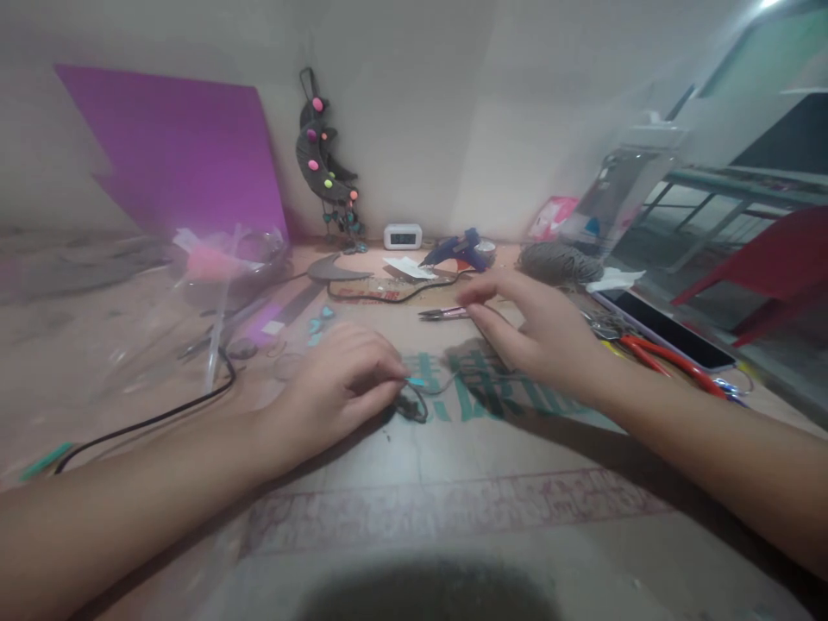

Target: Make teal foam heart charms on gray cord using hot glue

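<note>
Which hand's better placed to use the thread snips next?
Probably the right hand: its fingertips are at the handle end of the thread snips, whereas the left hand is pinching a small turquoise piece.

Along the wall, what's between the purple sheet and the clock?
In the head view, a dark grey moon ornament hangs between the purple sheet and the clock.

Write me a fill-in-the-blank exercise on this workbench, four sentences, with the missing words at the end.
1. The left hand pinches a small piece coloured ____.
2. The snips at the right hand point toward the picture's ____ side.
3. The sheet against the wall is ____.
4. The clock stands between the moon ornament and the blue ____.

Missing words: turquoise; left; purple; glue gun.
</note>
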`<state>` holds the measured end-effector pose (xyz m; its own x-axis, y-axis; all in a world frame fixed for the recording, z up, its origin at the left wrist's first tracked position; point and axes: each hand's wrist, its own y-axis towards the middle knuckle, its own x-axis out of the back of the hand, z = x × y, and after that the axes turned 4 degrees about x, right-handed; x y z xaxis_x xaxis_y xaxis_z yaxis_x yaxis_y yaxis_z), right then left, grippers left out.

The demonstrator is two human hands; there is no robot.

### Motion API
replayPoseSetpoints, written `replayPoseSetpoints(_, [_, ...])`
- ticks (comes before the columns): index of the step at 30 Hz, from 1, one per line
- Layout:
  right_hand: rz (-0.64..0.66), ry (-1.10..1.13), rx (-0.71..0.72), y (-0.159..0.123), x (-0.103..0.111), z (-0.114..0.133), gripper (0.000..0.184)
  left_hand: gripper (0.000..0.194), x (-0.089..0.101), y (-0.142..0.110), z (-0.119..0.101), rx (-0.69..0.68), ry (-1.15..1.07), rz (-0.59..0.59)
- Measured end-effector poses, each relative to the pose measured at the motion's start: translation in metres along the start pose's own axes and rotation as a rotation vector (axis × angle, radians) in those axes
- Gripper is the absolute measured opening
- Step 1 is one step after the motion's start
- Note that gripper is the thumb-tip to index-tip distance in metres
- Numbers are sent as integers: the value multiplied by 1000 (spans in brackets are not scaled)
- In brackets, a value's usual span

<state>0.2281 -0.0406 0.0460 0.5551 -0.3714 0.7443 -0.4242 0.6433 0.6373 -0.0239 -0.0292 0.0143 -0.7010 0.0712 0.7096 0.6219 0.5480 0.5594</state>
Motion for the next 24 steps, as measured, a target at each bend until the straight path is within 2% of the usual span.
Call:
replayPoseSetpoints(5, [218,-115,-102,3,-16,-53,39,6,-4,-1,4,59,10,30])
replayPoseSetpoints(7, [305,-102,-104,1,-25,-62,38,6,-5,-2,4,71,5,35])
replayPoseSetpoints(9, [335,-105,-108,0,-30,-63,31,6,-5,-2,4,90,-1,45])
replayPoseSetpoints(12, [302,-148,-99,0,-32,-58,20,6,-5,0,3,122,-8,67])
replayPoseSetpoints(15, [268,-200,-92,0,-30,-55,17,7,-5,0,3,138,-6,78])
replayPoseSetpoints(17, [222,-229,-156,0,-29,-55,18,8,-6,-1,4,149,-6,92])
replayPoseSetpoints(20, [79,-206,-298,2,-26,-57,21,10,-8,-3,7,185,-21,141])
replayPoseSetpoints(22, [-5,-143,-329,6,-23,-56,22,11,-9,-4,8,208,-36,162])
replayPoseSetpoints(24, [-7,-70,-323,8,-21,-51,21,10,-9,-5,9,221,-44,162])
